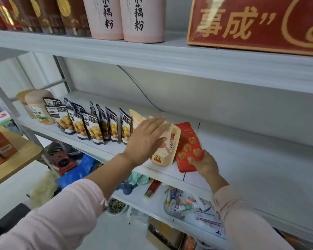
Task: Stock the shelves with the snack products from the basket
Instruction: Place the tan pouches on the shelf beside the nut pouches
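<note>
On the middle white shelf [242, 159] stands a row of several black-and-yellow chestnut snack pouches [96, 127]. Right of them lean beige pouches [167, 147]. My left hand [146, 139] lies flat with straight fingers against the front beige pouch. My right hand [204, 163] pinches the lower edge of a red pouch [187, 145] printed with walnuts, which lies tilted on the shelf just right of the beige pouch. The basket is out of view.
Two beige jars [36, 109] stand at the row's left end. The upper shelf holds pink canisters [125, 17] and a red gift box [257, 24]. The lower shelf [152, 201] carries small clutter and a tray. A wooden table [16, 159] with red boxes is at left.
</note>
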